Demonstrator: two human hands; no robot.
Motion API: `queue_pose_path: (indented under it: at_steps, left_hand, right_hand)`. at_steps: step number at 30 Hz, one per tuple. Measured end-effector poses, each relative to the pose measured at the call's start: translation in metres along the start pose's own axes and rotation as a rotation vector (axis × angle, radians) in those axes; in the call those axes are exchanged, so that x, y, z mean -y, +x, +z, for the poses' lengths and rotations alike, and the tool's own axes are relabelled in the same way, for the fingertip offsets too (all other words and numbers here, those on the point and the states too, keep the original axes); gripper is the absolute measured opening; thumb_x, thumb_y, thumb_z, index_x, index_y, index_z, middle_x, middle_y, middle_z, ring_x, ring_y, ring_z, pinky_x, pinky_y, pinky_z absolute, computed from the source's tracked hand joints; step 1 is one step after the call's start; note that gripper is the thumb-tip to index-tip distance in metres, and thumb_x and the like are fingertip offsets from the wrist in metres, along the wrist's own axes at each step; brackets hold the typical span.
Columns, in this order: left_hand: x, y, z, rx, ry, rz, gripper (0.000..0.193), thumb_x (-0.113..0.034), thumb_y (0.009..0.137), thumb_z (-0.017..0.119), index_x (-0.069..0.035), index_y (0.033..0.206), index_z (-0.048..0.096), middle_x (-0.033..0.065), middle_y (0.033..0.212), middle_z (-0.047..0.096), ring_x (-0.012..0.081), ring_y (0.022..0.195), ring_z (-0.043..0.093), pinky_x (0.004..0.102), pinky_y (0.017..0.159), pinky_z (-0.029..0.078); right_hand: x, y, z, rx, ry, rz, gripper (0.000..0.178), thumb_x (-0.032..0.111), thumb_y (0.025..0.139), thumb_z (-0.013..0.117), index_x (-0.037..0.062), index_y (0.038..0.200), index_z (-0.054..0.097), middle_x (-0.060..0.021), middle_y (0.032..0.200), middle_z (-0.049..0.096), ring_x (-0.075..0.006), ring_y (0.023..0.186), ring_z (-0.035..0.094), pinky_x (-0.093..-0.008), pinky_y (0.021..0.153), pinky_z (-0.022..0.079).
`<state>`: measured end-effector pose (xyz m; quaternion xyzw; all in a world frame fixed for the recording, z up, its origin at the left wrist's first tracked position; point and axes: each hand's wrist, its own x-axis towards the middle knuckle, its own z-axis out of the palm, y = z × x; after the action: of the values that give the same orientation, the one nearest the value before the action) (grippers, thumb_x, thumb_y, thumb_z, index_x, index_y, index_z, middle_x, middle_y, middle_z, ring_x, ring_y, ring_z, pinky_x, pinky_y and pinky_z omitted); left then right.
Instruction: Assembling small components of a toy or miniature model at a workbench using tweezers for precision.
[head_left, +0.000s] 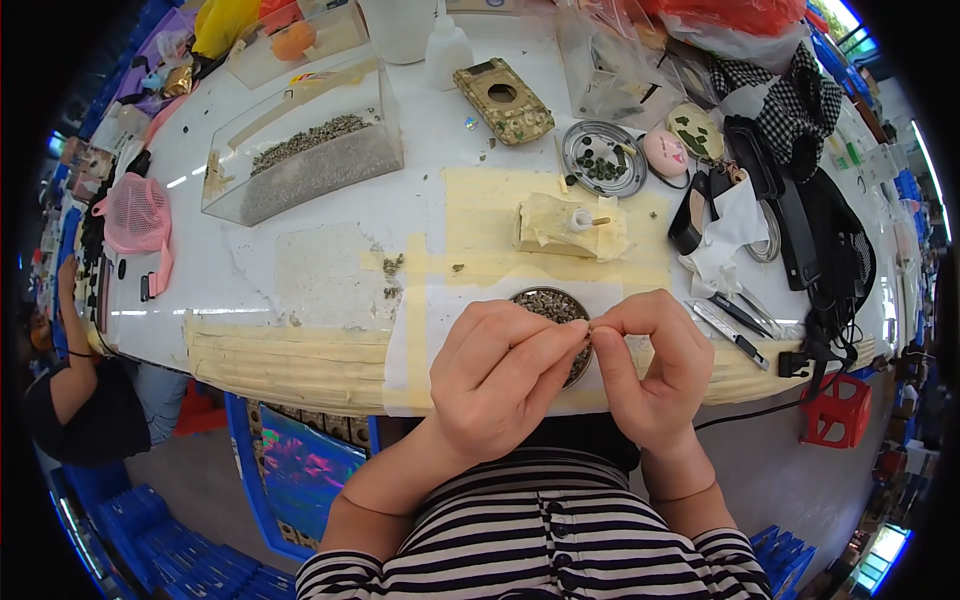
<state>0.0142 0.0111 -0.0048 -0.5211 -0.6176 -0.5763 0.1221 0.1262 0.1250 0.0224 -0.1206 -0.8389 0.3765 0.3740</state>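
Observation:
My left hand (500, 375) and my right hand (657, 368) meet fingertip to fingertip above a round tin (548, 289). Both are closed in a pinch. Between the fingertips is a tiny piece, too small to name. Small grey-brown parts fill the tin, which the hands partly cover. Beyond it, a block wrapped in cream tape (540, 238) holds a small pot with a thin stick. Farther back lies a camouflage-painted model tank hull (522, 118) with a round hole. To its right, a clear round dish (640, 172) contains dark green bits.
A clear bin (388, 120) of small parts lies at the back left. Right of my hands are a utility knife (735, 335), tweezers (757, 310) and black straps (795, 245). Masking tape (290, 358) covers the table's front edge. Another person (85, 390) sits at far left.

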Motion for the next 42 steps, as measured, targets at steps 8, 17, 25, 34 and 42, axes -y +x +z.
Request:
queue_pose_path:
  at_steps: [8,17,25,34,42]
  left_hand:
    - [0.0,0.001,-0.005,0.028,-0.076,-0.006,0.03,0.007,0.067,0.079,-0.002,0.095,0.073,0.0059,0.084,0.063,0.0219,0.072,0.059,0.0306,0.061,0.047]
    - [0.001,0.002,-0.012,0.052,-0.145,-0.019,0.03,0.007,0.068,0.078,-0.003,0.096,0.072,0.0049,0.086,0.064,0.0206,0.073,0.059,0.0298,0.065,0.046]
    - [0.0,0.0,-0.012,0.045,-0.115,-0.003,0.032,0.007,0.066,0.078,-0.002,0.097,0.073,0.0045,0.087,0.067,0.0226,0.076,0.06,0.03,0.066,0.049]
    - [0.001,0.003,-0.014,0.046,-0.227,-0.057,0.031,0.007,0.068,0.078,-0.004,0.096,0.073,0.0042,0.086,0.066,0.0204,0.074,0.059,0.0295,0.064,0.048]
    - [0.002,0.003,-0.013,0.041,-0.236,-0.072,0.031,0.007,0.069,0.078,-0.004,0.097,0.073,0.0042,0.086,0.066,0.0194,0.074,0.059,0.0285,0.064,0.047]
  right_hand:
    - [-0.002,-0.004,-0.001,0.064,0.204,0.149,0.006,0.0,0.085,0.069,-0.0021,0.086,0.063,-0.0076,0.078,0.065,-0.0154,0.068,0.059,-0.0257,0.063,0.048]
    - [0.002,-0.009,-0.001,0.185,0.738,0.514,0.01,0.009,0.097,0.061,-0.0009,0.099,0.059,-0.0019,0.087,0.063,-0.0082,0.077,0.058,-0.0224,0.074,0.048]
    - [-0.001,-0.011,-0.002,0.227,0.862,0.626,0.013,0.012,0.099,0.06,-0.0007,0.099,0.06,-0.0026,0.086,0.063,-0.0076,0.076,0.06,-0.0218,0.07,0.05]
    - [0.002,-0.01,-0.004,0.238,0.901,0.63,0.013,0.011,0.099,0.06,-0.0013,0.101,0.061,-0.003,0.086,0.064,-0.0077,0.076,0.06,-0.0216,0.071,0.05]
    - [0.003,-0.009,-0.005,0.245,0.878,0.626,0.013,0.009,0.098,0.059,-0.002,0.103,0.061,-0.0024,0.086,0.064,-0.0069,0.078,0.06,-0.0214,0.072,0.05]
